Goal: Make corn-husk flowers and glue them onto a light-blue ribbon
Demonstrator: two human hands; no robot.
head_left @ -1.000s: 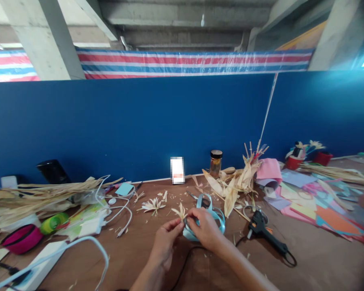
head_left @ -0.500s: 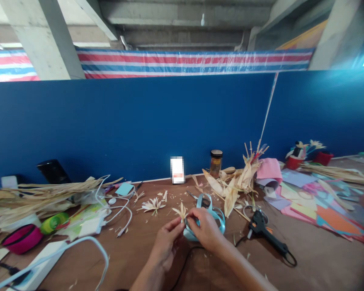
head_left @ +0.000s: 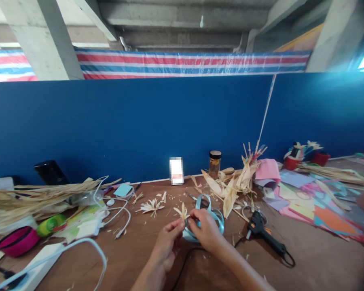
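Observation:
Between my two hands, upright over the brown table, is a small corn husk flower (head_left: 182, 211) with pale pointed petals fanned upward. My left hand (head_left: 167, 239) pinches its base between thumb and fingertips. My right hand (head_left: 202, 227) is closed at the same base from the other side, its fingertips meeting the left ones; a small dark spot shows there, too small to name. Just behind my right hand lies a loop of light blue ribbon (head_left: 220, 220), partly hidden by the hand. A finished-looking husk flower (head_left: 152, 206) lies farther left.
A black glue gun (head_left: 265, 234) lies on the right, with coloured paper (head_left: 327, 214) beyond it. Dried corn husks (head_left: 239, 182) and a lidded jar (head_left: 214, 165) stand near the blue partition. White cables (head_left: 127, 218), a power strip (head_left: 41, 266) and a magenta band (head_left: 18, 241) occupy the left.
The view has shifted slightly. Both hands stay together at the flower's base, with only a small movement of the fingers and flower.

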